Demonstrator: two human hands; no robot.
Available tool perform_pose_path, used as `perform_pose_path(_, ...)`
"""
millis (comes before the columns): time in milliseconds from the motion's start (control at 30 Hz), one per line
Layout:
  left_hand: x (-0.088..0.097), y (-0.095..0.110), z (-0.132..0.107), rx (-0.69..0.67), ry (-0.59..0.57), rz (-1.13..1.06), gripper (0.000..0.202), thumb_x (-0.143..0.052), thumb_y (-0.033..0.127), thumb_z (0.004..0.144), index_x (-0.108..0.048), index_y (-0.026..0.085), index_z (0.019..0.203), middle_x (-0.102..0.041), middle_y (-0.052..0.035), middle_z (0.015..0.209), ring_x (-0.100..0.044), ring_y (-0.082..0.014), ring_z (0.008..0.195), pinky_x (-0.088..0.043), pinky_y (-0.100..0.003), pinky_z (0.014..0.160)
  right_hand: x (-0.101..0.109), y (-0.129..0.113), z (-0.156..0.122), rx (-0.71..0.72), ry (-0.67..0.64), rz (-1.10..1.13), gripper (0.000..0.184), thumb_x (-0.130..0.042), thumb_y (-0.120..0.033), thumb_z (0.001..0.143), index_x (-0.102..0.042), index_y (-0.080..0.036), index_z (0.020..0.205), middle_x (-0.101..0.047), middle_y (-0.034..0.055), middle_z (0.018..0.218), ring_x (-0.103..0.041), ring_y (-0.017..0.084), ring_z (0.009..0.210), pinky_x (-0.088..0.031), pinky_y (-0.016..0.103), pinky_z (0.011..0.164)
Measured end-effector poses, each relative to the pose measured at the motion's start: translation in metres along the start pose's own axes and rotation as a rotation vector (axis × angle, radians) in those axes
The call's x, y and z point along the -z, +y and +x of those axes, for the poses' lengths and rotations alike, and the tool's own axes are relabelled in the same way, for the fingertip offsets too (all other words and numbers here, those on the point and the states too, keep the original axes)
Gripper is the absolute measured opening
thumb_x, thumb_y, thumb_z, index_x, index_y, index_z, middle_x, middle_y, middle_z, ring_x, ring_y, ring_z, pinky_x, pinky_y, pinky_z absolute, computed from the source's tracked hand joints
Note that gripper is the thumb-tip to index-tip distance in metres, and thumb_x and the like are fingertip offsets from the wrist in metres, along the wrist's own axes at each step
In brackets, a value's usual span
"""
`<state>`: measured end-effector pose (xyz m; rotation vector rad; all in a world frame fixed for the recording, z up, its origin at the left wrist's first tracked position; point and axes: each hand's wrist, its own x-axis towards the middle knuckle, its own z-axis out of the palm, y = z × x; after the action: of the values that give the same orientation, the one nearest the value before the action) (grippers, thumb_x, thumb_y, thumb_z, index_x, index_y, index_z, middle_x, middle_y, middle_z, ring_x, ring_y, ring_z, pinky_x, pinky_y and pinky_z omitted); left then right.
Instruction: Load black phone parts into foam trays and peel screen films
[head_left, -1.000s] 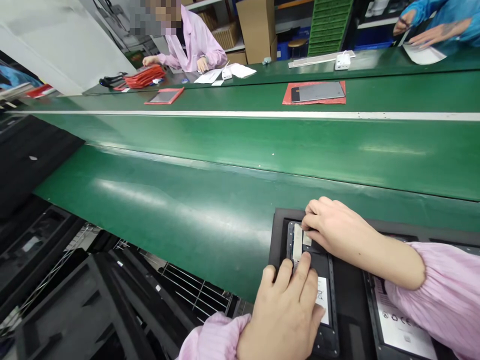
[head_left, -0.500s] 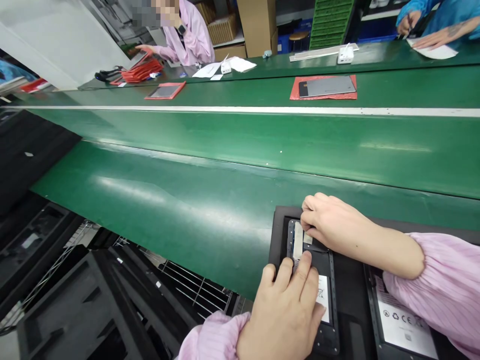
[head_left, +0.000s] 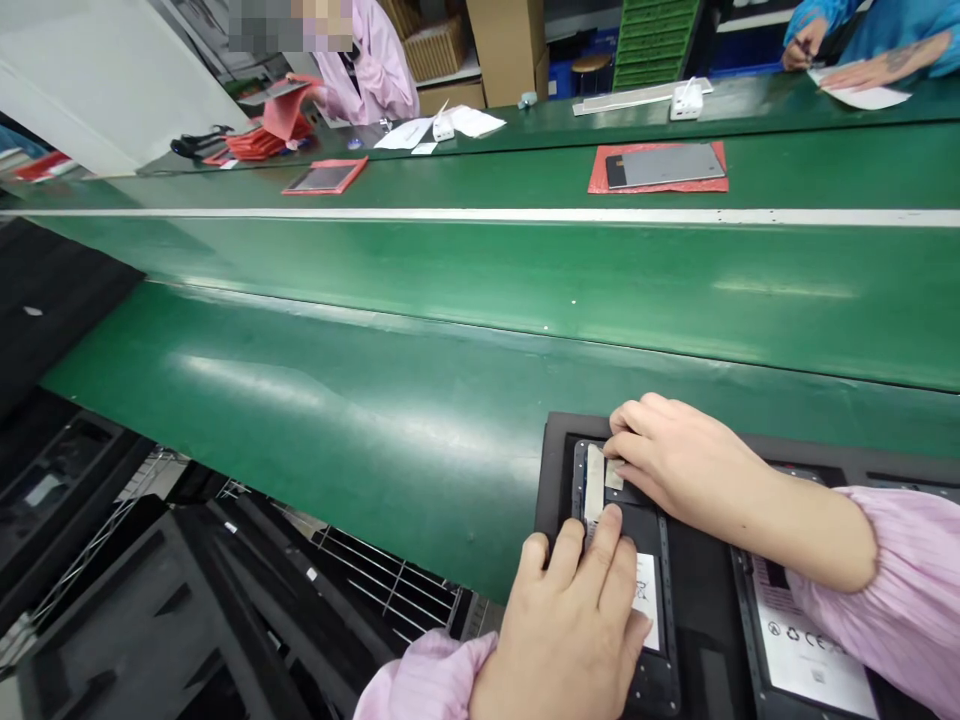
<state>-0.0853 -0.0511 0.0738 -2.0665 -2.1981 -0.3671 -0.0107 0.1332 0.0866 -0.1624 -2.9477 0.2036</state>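
Observation:
An opened tablet-like device (head_left: 641, 525), with a white battery label (head_left: 647, 600) inside, lies in a black foam tray (head_left: 553, 465). My left hand (head_left: 566, 610) rests flat across it, fingers spread, the fingertips near the lower end of a long beige tape strip (head_left: 595, 480). Over the device's top end, my right hand (head_left: 667, 440) has its fingers bent and drawn together beside a small beige tape piece (head_left: 613, 474). Whatever its fingertips hold is hidden. Partly under my right sleeve, a second opened device (head_left: 814, 640) shows a white battery label.
A green conveyor belt (head_left: 375, 255) runs across beyond the green worktop (head_left: 337, 400). Screen panels on red wrap (head_left: 660, 166) lie on the far belt. Stacked black trays (head_left: 135, 620) sit lower left by a wire rack (head_left: 390, 580). Two co-workers are across the belt.
My right hand has shifted slightly right and its fingers have loosened a little, showing more of the small tape piece. My left hand stays put. The co-worker at upper left has lifted a red wrap.

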Motion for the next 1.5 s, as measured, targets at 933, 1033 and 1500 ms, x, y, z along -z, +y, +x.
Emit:
perform_pose_path(933,0.001,0.001,0.001,-0.005,-0.025,0.008,0.032,-0.047,0.04,0.087,-0.06,0.021,0.108,-0.062,0.003,0.122,-0.05,-0.0198,0.094,-0.034,-0.037,0.077,-0.004,0.006,0.011,0.127,0.004,0.004,0.019,-0.061,-0.003,0.074,-0.058,-0.017,0.061,-0.054,0.0026,0.075,-0.041,0.018,0.066,-0.03,0.028,0.058)
perform_pose_path(1033,0.0,0.001,0.0,-0.003,-0.017,0.011,0.031,-0.047,0.04,0.087,-0.061,0.021,0.108,-0.063,0.0029,0.121,-0.05,-0.02,0.094,-0.034,-0.037,0.077,-0.005,0.003,0.01,0.229,0.039,-0.114,0.016,-0.055,-0.002,0.073,-0.059,-0.016,0.065,-0.053,0.0044,0.072,-0.04,0.019,0.065,-0.029,0.03,0.057)
perform_pose_path(1500,-0.004,-0.001,0.0,-0.01,0.016,-0.012,0.031,-0.042,0.038,0.089,-0.062,0.02,0.106,-0.064,0.0031,0.12,-0.05,-0.0205,0.092,-0.032,-0.038,0.076,0.039,0.022,-0.03,-0.284,0.265,0.199,0.035,-0.032,-0.041,0.1,-0.048,-0.024,0.075,-0.061,-0.0027,0.063,-0.057,0.013,0.047,-0.041,0.024,0.043)
